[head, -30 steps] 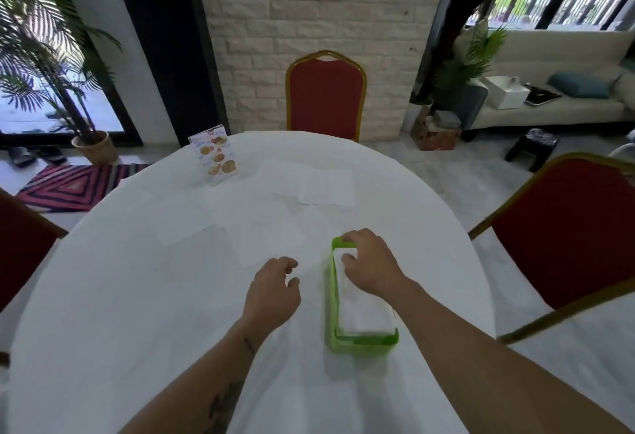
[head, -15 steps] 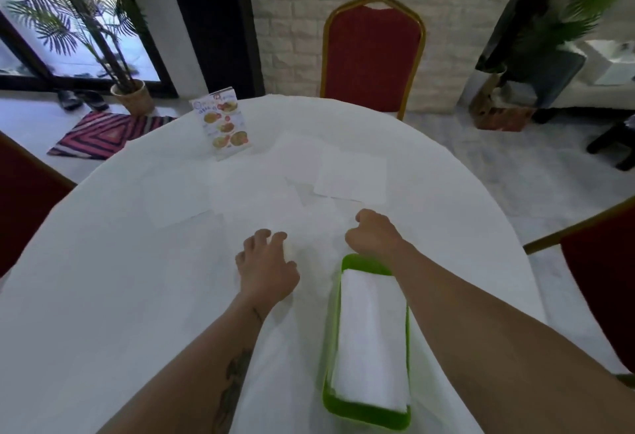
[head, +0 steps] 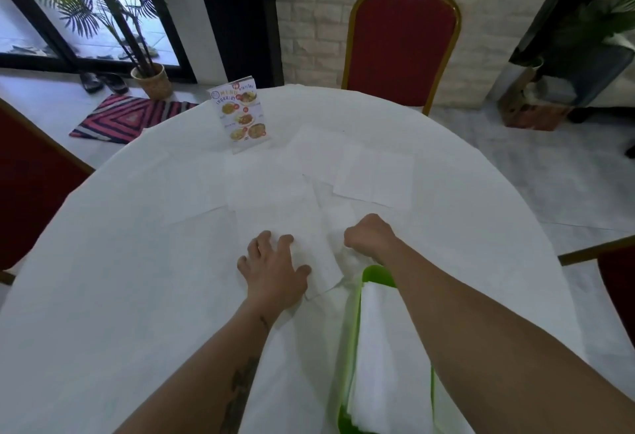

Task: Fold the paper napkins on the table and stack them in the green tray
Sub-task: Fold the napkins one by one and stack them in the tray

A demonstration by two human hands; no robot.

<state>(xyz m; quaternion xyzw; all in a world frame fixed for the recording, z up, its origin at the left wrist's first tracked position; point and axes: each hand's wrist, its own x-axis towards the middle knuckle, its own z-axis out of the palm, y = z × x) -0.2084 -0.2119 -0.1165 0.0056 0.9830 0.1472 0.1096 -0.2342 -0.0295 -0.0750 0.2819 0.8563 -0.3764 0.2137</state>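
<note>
A white unfolded napkin (head: 292, 217) lies on the white tablecloth in front of me. My left hand (head: 273, 267) rests flat on its near edge with the fingers spread. My right hand (head: 371, 234) is curled into a fist just right of that napkin, knuckles on the cloth; I see nothing clearly held in it. The green tray (head: 376, 274) sits under my right forearm at the near right and holds a stack of folded napkins (head: 388, 347). More flat napkins lie farther out, one at the right (head: 376, 179) and one at the left (head: 192, 189).
A standing menu card (head: 240, 114) is at the far left of the table (head: 120, 296). Red chairs stand at the far side (head: 402, 45), the left (head: 31, 172) and the right (head: 618, 282). A potted palm (head: 151, 80) and a striped mat (head: 120, 117) are on the floor.
My right hand left the tray and moved forward onto the cloth. My left hand reached forward and settled on the nearest napkin. My view tilted, so the tray now sits lower in frame.
</note>
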